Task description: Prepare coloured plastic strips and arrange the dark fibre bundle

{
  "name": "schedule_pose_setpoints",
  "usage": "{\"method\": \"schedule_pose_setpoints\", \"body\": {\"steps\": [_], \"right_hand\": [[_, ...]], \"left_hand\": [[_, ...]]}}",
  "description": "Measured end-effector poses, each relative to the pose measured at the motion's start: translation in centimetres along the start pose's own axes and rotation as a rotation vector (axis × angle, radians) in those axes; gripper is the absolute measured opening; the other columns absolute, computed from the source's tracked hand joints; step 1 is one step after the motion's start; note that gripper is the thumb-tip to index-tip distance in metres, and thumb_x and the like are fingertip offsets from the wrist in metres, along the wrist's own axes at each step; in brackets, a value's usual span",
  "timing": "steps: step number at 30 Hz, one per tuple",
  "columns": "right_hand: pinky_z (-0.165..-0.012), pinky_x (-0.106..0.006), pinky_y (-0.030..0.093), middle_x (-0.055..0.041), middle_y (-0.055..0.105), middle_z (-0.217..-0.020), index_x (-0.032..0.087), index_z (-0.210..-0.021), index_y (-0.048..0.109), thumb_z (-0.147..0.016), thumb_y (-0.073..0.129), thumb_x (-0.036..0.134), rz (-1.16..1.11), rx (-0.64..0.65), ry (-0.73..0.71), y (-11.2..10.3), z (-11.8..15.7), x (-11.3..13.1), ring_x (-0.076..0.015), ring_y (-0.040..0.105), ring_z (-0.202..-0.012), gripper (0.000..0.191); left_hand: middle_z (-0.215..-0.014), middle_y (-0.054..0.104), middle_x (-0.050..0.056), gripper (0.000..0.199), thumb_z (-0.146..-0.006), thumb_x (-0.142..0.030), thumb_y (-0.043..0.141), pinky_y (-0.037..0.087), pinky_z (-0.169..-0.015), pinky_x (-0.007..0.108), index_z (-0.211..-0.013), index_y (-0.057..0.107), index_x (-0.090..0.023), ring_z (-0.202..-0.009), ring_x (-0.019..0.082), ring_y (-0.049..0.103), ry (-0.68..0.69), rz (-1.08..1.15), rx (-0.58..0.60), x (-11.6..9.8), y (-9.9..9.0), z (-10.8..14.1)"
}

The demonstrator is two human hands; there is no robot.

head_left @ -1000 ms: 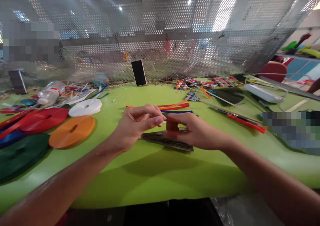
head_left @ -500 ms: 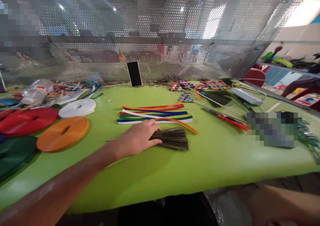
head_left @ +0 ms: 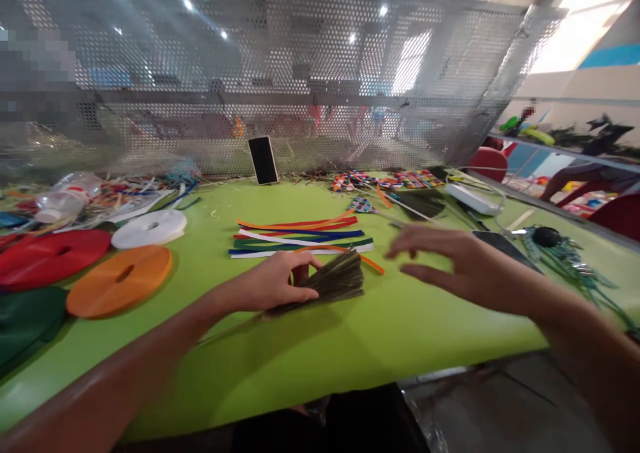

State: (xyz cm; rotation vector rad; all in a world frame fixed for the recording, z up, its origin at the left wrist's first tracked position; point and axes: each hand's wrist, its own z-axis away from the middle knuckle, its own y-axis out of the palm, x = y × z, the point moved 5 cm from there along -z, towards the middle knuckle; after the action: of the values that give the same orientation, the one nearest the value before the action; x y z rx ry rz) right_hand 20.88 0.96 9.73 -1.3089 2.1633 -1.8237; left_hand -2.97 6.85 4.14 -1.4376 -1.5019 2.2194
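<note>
My left hand (head_left: 273, 283) is closed on a bundle of dark olive strips (head_left: 340, 276), whose fanned end points right, slightly raised from the green table. Thin ends of the bundle trail out to the left below my wrist. My right hand (head_left: 450, 266) hangs over the table to the right of the bundle, fingers apart, holding nothing. Just behind the bundle lie flat coloured strips (head_left: 300, 235) in red, orange, white, blue and green, side by side. One orange strip (head_left: 373, 265) curves out behind the bundle's fanned end.
Rolls of red (head_left: 55, 256), white (head_left: 150, 228), orange (head_left: 120, 281) and green (head_left: 30, 326) strip lie at the left. A phone (head_left: 263, 161) leans on the mesh panel (head_left: 310, 59). Woven pieces (head_left: 417, 177), a white power strip (head_left: 473, 199) and a dark phone (head_left: 505, 249) are at the right.
My right hand has come up from the lower right over the table. My left hand has closed on the bundle and tilted it up. The red-handled tool is now hidden behind my right hand.
</note>
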Motion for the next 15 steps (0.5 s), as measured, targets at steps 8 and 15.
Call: {"method": "schedule_pose_setpoints", "body": {"steps": [8, 15], "right_hand": [[-0.078, -0.031, 0.045, -0.0056, 0.066, -0.086, 0.016, -0.084, 0.067, -0.093, 0.054, 0.02, 0.044, 0.356, -0.225, 4.5, -8.8, 0.4, -0.0171, 0.06, -0.082, 0.016], [-0.079, -0.031, 0.041, -0.008, 0.06, -0.09, 0.016, -0.089, 0.058, -0.098, 0.047, 0.021, 0.113, 0.211, -0.268, 4.6, -8.4, 2.4, -0.0186, 0.053, -0.085, 0.015]], "left_hand": [[-0.067, 0.049, -0.005, 0.037, -0.083, -0.047, 0.063, 0.03, -0.054, 0.023, -0.105, 0.062, -0.018, -0.06, 0.011, 0.043, -0.055, 0.123, 0.071, 0.1, -0.1, 0.1], [-0.062, 0.04, -0.006, 0.033, -0.09, -0.045, 0.053, 0.023, -0.051, 0.023, -0.078, 0.059, -0.016, -0.057, 0.009, 0.031, -0.025, 0.143, 0.086, -0.3, 0.6, 0.1]]}}
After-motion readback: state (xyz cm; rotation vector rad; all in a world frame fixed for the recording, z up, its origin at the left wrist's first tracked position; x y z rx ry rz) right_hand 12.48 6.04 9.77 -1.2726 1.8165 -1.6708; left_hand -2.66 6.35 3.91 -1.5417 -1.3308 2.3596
